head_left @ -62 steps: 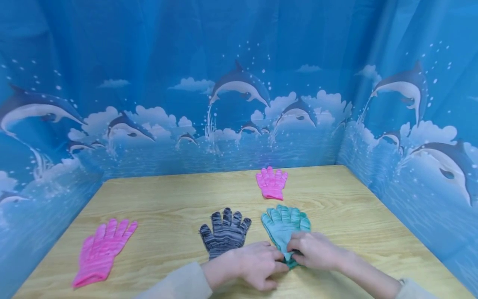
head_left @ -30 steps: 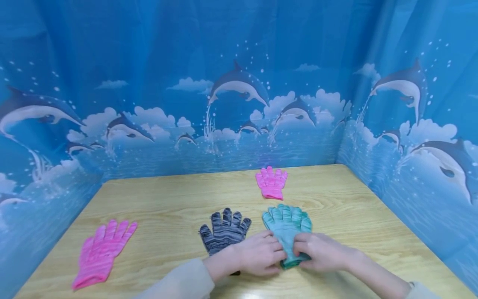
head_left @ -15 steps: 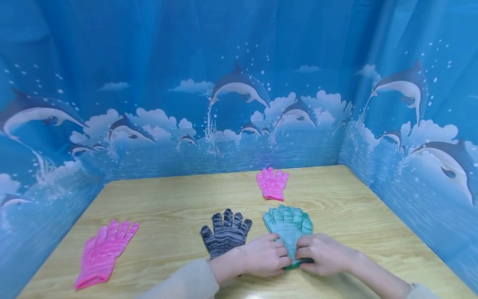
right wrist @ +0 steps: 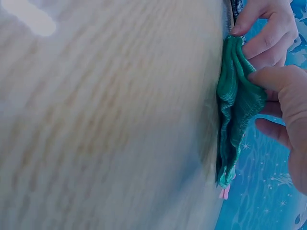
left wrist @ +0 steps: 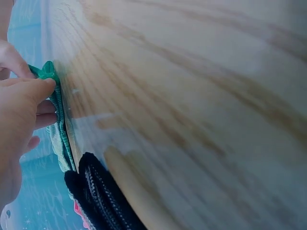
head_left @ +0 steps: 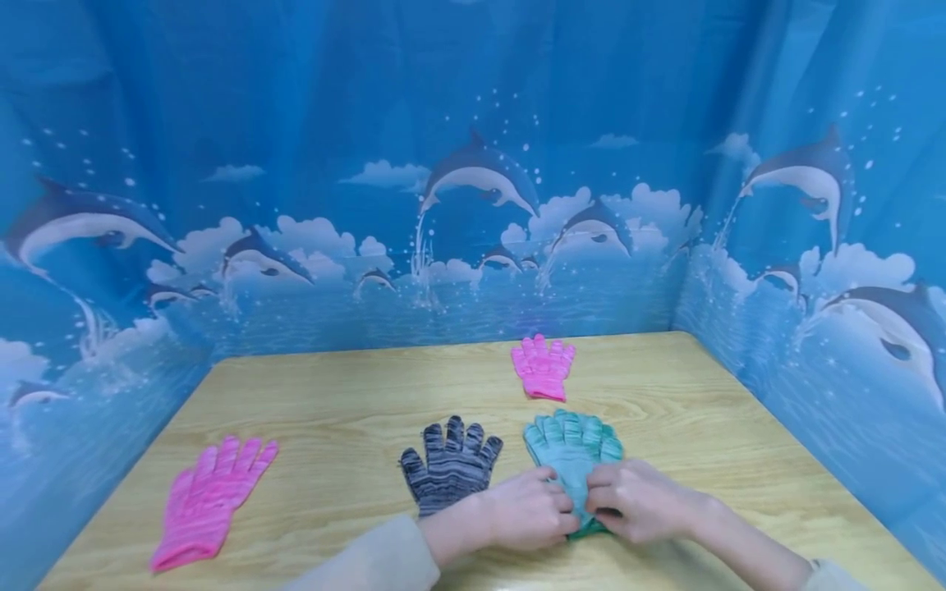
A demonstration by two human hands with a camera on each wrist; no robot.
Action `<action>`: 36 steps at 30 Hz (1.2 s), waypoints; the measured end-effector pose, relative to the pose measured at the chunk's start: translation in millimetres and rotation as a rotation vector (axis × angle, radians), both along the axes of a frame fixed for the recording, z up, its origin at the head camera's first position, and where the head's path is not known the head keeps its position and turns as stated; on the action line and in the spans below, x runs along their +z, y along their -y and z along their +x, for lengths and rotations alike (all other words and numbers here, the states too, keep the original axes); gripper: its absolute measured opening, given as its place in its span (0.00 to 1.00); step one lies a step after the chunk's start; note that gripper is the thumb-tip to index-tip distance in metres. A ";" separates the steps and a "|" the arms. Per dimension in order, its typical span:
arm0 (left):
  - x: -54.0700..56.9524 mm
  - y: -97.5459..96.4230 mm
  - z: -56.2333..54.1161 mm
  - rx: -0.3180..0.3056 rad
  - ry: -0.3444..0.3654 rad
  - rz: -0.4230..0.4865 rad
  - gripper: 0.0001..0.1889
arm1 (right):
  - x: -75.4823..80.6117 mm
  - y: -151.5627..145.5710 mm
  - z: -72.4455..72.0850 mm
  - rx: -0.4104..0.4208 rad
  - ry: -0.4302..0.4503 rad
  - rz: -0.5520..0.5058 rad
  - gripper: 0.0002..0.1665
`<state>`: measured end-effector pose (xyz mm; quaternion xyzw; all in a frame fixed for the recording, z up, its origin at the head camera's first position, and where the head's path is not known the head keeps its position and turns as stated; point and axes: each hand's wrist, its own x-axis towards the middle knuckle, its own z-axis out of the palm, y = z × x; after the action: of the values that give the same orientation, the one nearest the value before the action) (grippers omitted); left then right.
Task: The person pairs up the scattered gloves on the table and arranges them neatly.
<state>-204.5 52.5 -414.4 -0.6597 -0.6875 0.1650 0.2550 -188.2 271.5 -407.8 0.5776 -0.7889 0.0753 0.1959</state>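
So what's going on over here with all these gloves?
Someone is working at the cuff of a green knit glove on a wooden table. The left hand and the right hand both pinch it near the opening; there may be more than one glove layered there. Beside it lies a dark striped glove. One pink glove lies near the far edge, and another pink glove off to the left.

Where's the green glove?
In the head view, the green glove lies right of centre beside the gray glove, its cuff between left hand and right hand.
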 end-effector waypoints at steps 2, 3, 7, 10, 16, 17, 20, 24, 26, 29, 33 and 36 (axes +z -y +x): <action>0.3 -0.5 0.5 0.004 0.000 0.000 0.09 | 0.0 1.1 -0.8 0.010 -0.028 0.008 0.14; 0.3 -0.8 0.7 0.005 -0.001 0.000 0.09 | -0.3 1.5 -1.1 0.015 -0.040 0.013 0.14; 0.6 -1.9 0.7 0.017 0.003 -0.009 0.10 | -3.5 1.3 -0.6 0.011 -0.050 0.018 0.15; 0.6 -3.4 0.6 0.027 0.005 -0.019 0.11 | -6.1 -0.4 0.9 -0.020 -0.022 0.013 0.14; 0.3 -4.7 0.6 0.025 -0.001 -0.014 0.11 | -1.6 -10.6 -3.0 -0.252 0.098 -0.082 0.06; 0.6 -4.6 0.6 0.025 0.003 -0.013 0.11 | 0.6 -13.7 -5.6 -0.329 0.114 -0.109 0.06; 0.8 -4.3 0.5 0.021 0.016 -0.012 0.11 | 6.6 -23.1 -16.8 -0.584 0.159 -0.168 0.06; 1.5 -2.9 0.4 0.023 0.028 -0.019 0.11 | 12.0 -29.0 -36.5 -0.794 0.283 -0.176 0.06; 1.9 -2.5 0.1 0.025 0.030 -0.021 0.11 | 12.8 -28.2 -46.2 -0.832 0.331 -0.164 0.07; 1.6 -2.6 0.1 0.023 0.031 -0.019 0.11 | 11.3 -24.3 -57.6 -0.852 0.361 -0.130 0.09; 1.5 -3.3 0.2 0.017 0.037 -0.018 0.11 | 6.1 -17.6 -68.0 -0.863 0.356 -0.082 0.11; 1.3 -3.7 0.4 0.015 0.035 -0.019 0.11 | 1.8 -14.3 -72.3 -0.873 0.339 -0.053 0.11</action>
<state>-204.1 56.2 -413.0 -0.6596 -0.6951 0.1620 0.2356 -260.5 285.9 -405.9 0.1660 -0.9767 0.0995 0.0922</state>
